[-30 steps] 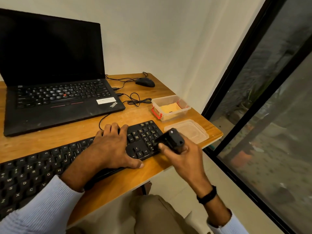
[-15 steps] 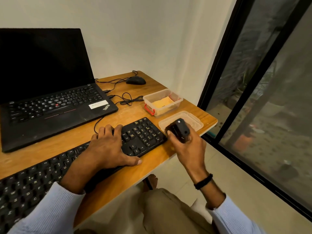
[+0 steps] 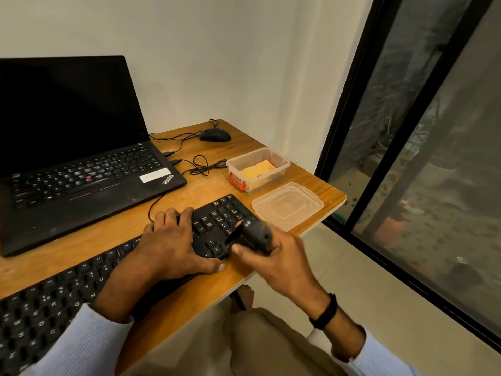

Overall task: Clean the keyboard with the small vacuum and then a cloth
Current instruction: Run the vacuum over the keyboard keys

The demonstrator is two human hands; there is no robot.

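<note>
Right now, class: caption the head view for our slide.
Left hand rests on the black keyboard; right hand grips the small vacuum at its number-pad end.

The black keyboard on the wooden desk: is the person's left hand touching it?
Touching. The head view shows the left hand lying flat on the black keyboard, fingers over its keys.

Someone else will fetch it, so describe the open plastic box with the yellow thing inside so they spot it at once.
On the wooden desk, look right of the open laptop, toward the window. Beyond the right end of the keyboard stands a small clear box holding a flat yellow cloth. Unlike the flat clear lid beside it, it has walls and a red clasp.
</note>
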